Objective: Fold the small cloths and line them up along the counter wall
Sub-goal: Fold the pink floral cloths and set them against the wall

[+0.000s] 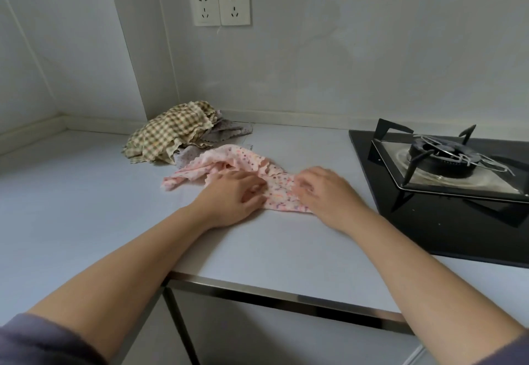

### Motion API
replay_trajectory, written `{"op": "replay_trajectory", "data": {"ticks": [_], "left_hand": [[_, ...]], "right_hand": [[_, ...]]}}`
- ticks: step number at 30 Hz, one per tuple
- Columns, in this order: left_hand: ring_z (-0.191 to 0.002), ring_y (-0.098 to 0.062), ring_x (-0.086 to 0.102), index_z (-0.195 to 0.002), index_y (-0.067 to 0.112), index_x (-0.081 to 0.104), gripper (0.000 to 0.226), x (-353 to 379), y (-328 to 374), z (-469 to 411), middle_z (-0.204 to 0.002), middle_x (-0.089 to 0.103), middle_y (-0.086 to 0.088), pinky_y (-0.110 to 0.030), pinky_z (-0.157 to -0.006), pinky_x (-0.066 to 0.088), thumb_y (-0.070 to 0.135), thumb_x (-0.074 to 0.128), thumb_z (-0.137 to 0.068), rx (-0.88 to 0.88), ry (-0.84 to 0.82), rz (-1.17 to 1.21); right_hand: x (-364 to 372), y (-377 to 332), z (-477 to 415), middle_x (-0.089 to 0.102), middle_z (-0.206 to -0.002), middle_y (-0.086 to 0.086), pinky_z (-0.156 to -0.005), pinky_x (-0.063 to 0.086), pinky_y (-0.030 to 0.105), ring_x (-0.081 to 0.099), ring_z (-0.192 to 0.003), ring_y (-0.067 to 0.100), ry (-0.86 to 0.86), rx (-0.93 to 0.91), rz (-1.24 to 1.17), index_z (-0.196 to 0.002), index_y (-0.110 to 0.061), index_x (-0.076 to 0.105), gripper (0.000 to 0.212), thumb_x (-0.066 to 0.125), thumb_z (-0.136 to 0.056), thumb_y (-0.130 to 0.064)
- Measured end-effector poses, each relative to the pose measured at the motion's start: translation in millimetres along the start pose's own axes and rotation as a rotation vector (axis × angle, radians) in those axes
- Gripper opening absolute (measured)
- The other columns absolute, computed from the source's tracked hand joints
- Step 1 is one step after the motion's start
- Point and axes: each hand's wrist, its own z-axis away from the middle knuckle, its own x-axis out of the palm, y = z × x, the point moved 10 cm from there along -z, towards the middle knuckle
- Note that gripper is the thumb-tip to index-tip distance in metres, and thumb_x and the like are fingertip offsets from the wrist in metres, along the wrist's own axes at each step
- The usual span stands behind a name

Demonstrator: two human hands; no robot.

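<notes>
A pink cloth (229, 161) with small coloured dots lies crumpled on the pale counter (86, 201), near its middle. My left hand (232, 197) and my right hand (326, 190) both rest on its near right part, fingers curled into the fabric and pinching it. Behind it, against the wall corner, a heap of unfolded cloths sits: a beige checked cloth (171, 133) on top and a grey dotted cloth (229, 130) underneath, partly hidden.
A black gas hob (446, 221) with a burner and pan support (446, 153) fills the counter's right side, close to my right hand. Two wall sockets (220, 5) sit above the heap. The counter's metal front edge (286, 296) runs below my forearms.
</notes>
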Motion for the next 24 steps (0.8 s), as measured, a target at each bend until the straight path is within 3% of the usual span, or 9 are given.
{"op": "replay_trajectory", "data": {"ticks": [2,4,6,9,12,16,18,21,24], "left_hand": [[-0.131,-0.022,0.041,-0.130,0.029,0.053,0.077,8,-33,-1,-0.140,0.049,0.001,-0.039,-0.105,0.028,0.069,0.016,-0.075,-0.224,-0.009,0.013],[-0.131,-0.030,0.038,-0.133,0.027,0.047,0.068,9,-68,5,-0.144,0.043,-0.008,-0.046,-0.108,0.028,0.064,0.019,-0.084,-0.479,-0.013,0.059],[-0.129,-0.033,0.039,-0.130,0.021,0.048,0.050,3,-83,8,-0.141,0.042,-0.010,-0.049,-0.106,0.028,0.051,0.031,-0.094,-0.572,0.021,-0.002],[-0.117,-0.029,0.050,-0.117,0.016,0.059,0.033,-16,-45,-1,-0.126,0.056,-0.004,-0.044,-0.096,0.033,0.036,0.048,-0.093,-0.325,0.212,-0.067],[-0.100,-0.029,0.060,-0.112,0.018,0.064,0.037,-14,-15,-7,-0.107,0.067,-0.002,-0.045,-0.091,0.038,0.038,0.044,-0.088,-0.138,0.199,-0.025],[-0.072,-0.021,0.061,-0.099,0.020,0.066,0.015,-19,-19,-2,-0.072,0.061,0.010,-0.033,-0.071,0.040,0.030,0.058,-0.091,-0.175,0.237,0.082],[-0.063,-0.015,0.055,-0.097,0.022,0.062,0.010,-19,-27,1,-0.062,0.053,0.013,-0.028,-0.058,0.036,0.029,0.058,-0.091,-0.244,0.218,0.104],[-0.071,-0.018,0.058,-0.106,0.023,0.063,0.020,-16,-30,2,-0.071,0.056,0.010,-0.026,-0.055,0.037,0.025,0.058,-0.087,-0.286,0.167,0.060],[-0.109,-0.024,0.055,-0.133,0.023,0.051,0.053,-4,-22,-3,-0.121,0.056,-0.003,-0.037,-0.083,0.048,0.018,0.058,-0.080,-0.137,0.093,0.086]], "right_hand": [[14,2,-1,0.054,-0.126,-0.009,-0.098,0.034,0.034,0.043,-0.119,0.017,-0.095,0.005,0.059,-0.116,-0.027,0.060,0.029,0.047,-0.095,-0.041],[10,4,-4,0.056,-0.114,-0.005,-0.092,0.038,0.034,0.047,-0.110,0.020,-0.072,0.035,0.076,-0.100,-0.024,0.062,0.022,0.046,-0.095,-0.039],[2,6,-8,0.055,-0.099,-0.001,-0.079,0.041,0.033,0.050,-0.096,0.022,-0.046,0.084,0.108,-0.082,-0.020,0.056,0.028,0.041,-0.099,-0.037],[2,17,-14,0.054,-0.112,0.001,-0.079,0.039,0.033,0.049,-0.103,0.023,-0.062,0.144,0.210,-0.103,-0.020,0.057,0.025,0.040,-0.099,-0.037],[12,26,-18,0.048,-0.129,0.001,-0.094,0.031,0.037,0.041,-0.119,0.023,-0.132,0.178,0.259,-0.127,-0.022,0.052,0.037,0.039,-0.097,-0.040],[2,17,-15,0.052,-0.108,-0.006,-0.091,0.031,0.034,0.047,-0.105,0.017,-0.033,0.121,0.095,-0.096,-0.025,0.050,0.005,0.051,-0.091,-0.023],[-2,10,-11,0.051,-0.094,-0.010,-0.090,0.033,0.033,0.049,-0.082,0.007,-0.018,0.078,0.016,-0.085,-0.025,0.042,0.017,0.054,-0.087,-0.013],[-6,3,-8,0.048,-0.098,-0.011,-0.082,0.029,0.029,0.038,-0.067,-0.002,0.011,0.021,-0.036,-0.093,-0.025,0.044,0.025,0.054,-0.085,-0.004],[-7,1,-9,0.044,-0.109,-0.011,-0.083,0.029,0.026,0.040,-0.070,0.003,0.022,0.002,-0.041,-0.113,-0.027,0.051,0.034,0.056,-0.088,-0.005]]}}
